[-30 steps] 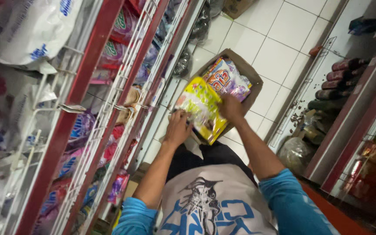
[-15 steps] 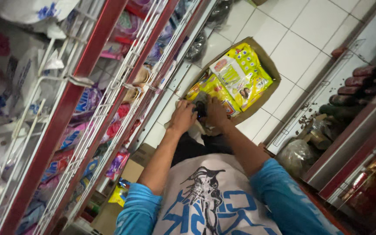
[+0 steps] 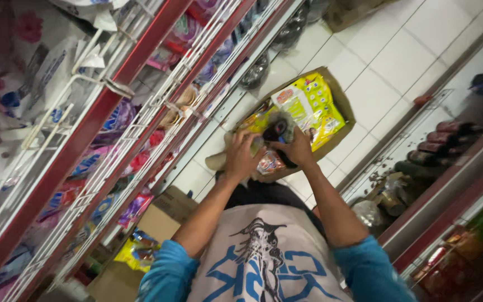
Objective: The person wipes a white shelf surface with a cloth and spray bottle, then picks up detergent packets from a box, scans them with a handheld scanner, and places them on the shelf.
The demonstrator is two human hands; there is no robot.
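Observation:
Both hands reach down over an open cardboard box point(image 3: 342, 106) on the white tiled floor. The box holds yellow packets point(image 3: 314, 106) with coloured print. My left hand point(image 3: 241, 159) and my right hand point(image 3: 294, 148) together grip a blurred dark and pale packet point(image 3: 278, 131) just above the near end of the box. An orange-red packet point(image 3: 269, 163) shows below the hands. Blue sleeves and a white printed shirt fill the bottom of the view.
A red-framed wire shelf rack point(image 3: 113, 112) full of packets runs along the left. Another shelf with dark bottles point(image 3: 443, 140) lines the right. A second cardboard box point(image 3: 166, 212) stands at the rack's foot, a third point(image 3: 353, 11) farther up the aisle.
The yellow packets that were held up a second ago now lie in the box. Both hands have closed together on a smaller dark packet at the box's near end.

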